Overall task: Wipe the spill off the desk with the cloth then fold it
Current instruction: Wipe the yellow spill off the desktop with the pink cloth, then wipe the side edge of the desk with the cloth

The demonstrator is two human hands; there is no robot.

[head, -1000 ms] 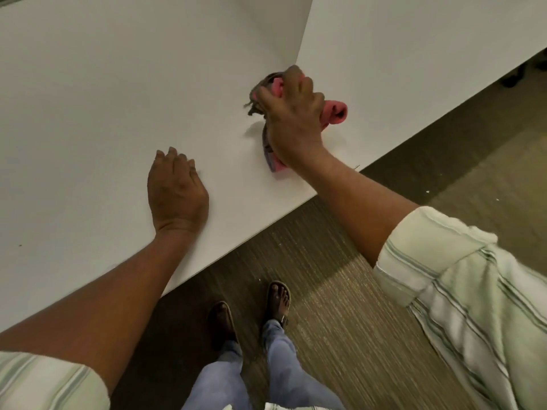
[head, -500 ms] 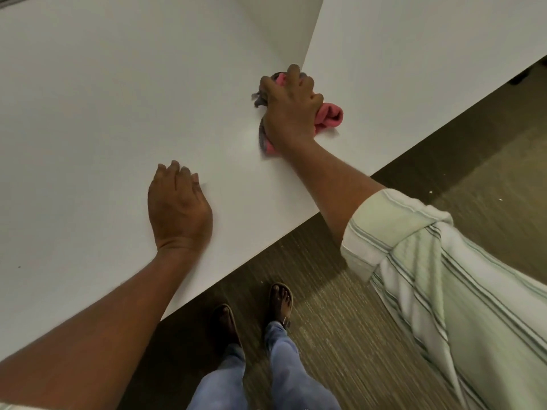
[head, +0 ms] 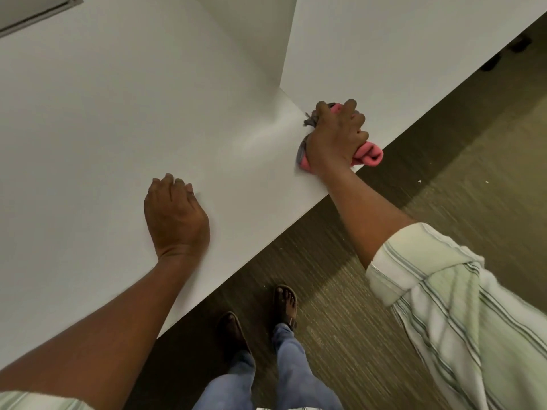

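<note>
A bunched pink and grey cloth (head: 370,153) lies on the white desk (head: 103,128) close to its front edge, where an upright white divider meets the top. My right hand (head: 336,137) presses down on the cloth, fingers wrapped over it, hiding most of it. A faint wet sheen (head: 260,137) streaks the desk just left of the cloth. My left hand (head: 174,216) rests on the desk to the left, fingers curled under, holding nothing.
A white divider panel (head: 384,48) stands upright behind the cloth. The desk's front edge runs diagonally from lower left to upper right. Below it is olive carpet (head: 444,173), with my feet in sandals (head: 284,303) near the edge.
My right hand has slid the cloth toward the desk's front edge, leaving a damp streak behind it. The left hand has stayed planted on the desk.
</note>
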